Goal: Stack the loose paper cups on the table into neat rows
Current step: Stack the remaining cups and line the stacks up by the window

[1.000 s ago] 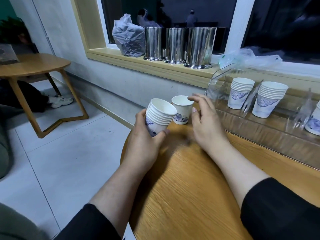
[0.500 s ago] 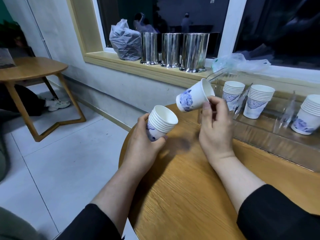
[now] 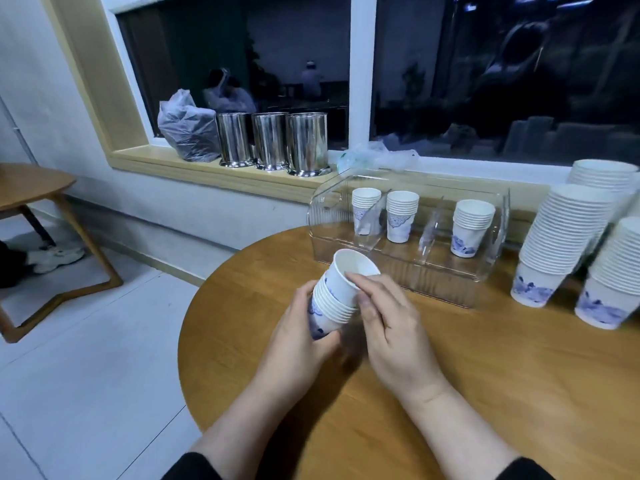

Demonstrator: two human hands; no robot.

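Above the round wooden table (image 3: 450,375), my left hand (image 3: 294,341) grips a short stack of white paper cups with blue print (image 3: 329,310), tilted to the right. One more cup (image 3: 346,275) sits partly pushed into the top of that stack, and my right hand (image 3: 388,323) pinches its rim with thumb and forefinger. Three short cup stacks (image 3: 401,216) stand inside a clear plastic organiser (image 3: 415,271) behind my hands. Tall cup stacks (image 3: 561,244) stand on the table at the right.
Three steel canisters (image 3: 272,140) and a filled plastic bag (image 3: 187,129) stand on the window sill. A crumpled clear bag (image 3: 381,157) lies on the sill behind the organiser. A second wooden table (image 3: 31,188) stands at the left over grey floor tiles.
My right hand has lifted the single cup off the table and set it into the top of the stack in my left hand. The view has swung right, showing the tall stacks.
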